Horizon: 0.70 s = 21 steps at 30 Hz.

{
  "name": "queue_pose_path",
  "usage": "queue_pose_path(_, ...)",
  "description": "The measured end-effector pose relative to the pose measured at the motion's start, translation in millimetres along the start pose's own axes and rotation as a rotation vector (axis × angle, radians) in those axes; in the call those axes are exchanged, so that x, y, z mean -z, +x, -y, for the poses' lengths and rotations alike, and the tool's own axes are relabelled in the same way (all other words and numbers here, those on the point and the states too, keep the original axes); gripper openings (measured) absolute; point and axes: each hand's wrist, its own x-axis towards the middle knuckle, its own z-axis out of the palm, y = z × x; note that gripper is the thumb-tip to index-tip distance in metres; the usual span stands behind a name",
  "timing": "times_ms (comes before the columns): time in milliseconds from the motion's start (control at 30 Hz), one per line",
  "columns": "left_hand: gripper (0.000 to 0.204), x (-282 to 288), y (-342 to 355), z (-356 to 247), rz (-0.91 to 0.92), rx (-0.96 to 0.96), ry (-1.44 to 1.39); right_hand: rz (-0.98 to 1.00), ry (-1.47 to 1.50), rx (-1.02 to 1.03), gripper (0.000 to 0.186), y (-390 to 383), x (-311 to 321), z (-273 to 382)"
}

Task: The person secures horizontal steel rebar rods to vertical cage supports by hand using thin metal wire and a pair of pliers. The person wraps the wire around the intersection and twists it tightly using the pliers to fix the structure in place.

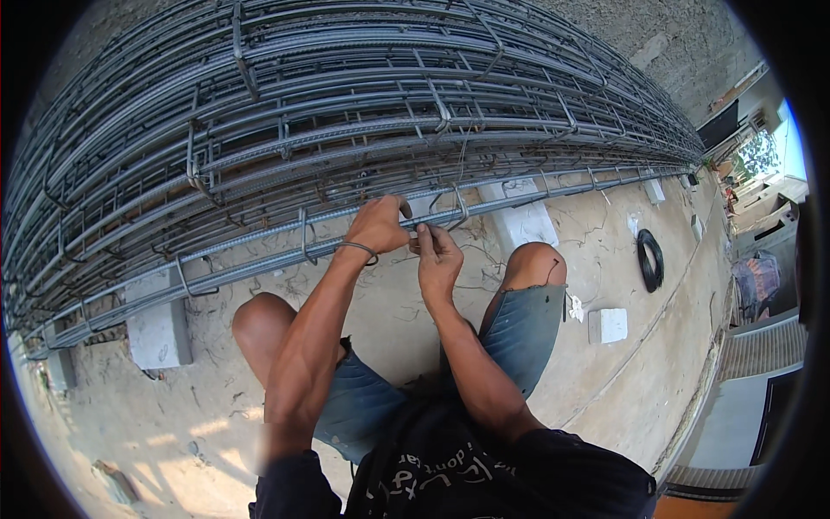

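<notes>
My left hand [378, 227] is closed over the steel rebar [333, 248] of the lowest cage, its fingers curled at the bar. Just to its right, my right hand [439, 261] pinches thumb and fingertips together against the same bars. What that pinch holds is too small to make out. A dark thin loop [356, 251] lies around my left wrist. Square stirrups stand along the rebar on both sides of my hands, one stirrup [307, 235] to the left and another stirrup [461, 210] to the right.
A tall stack of rebar cages [346, 95] fills the far side. Pale concrete blocks, such as one block [160, 329] at left and another block [526, 227] at right, stand under the lowest bars. A coil of black wire [649, 259] and a small white block [608, 325] sit on the concrete floor.
</notes>
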Motion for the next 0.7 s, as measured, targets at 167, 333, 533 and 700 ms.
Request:
queue_pose_path(167, 0.032, 2, -3, 6, -0.022, -0.041, 0.086, 0.140, 0.437, -0.319, 0.017, -1, -10, 12)
queue_pose_path(333, 0.045, 10, -6, -4, 0.035, -0.010, -0.064, 0.125, 0.398, -0.331, 0.014, 0, -9, 3)
queue_pose_path(533, 0.045, 15, -7, 1, 0.042, -0.015, -0.131, 0.170, 0.235, -0.301, 0.014, -2, -2, 26)
queue_pose_path(700, 0.038, 2, 0, 14, -0.035, -0.069, -0.121, 0.337, 0.752, -0.744, 0.019, 26, 18, 63)
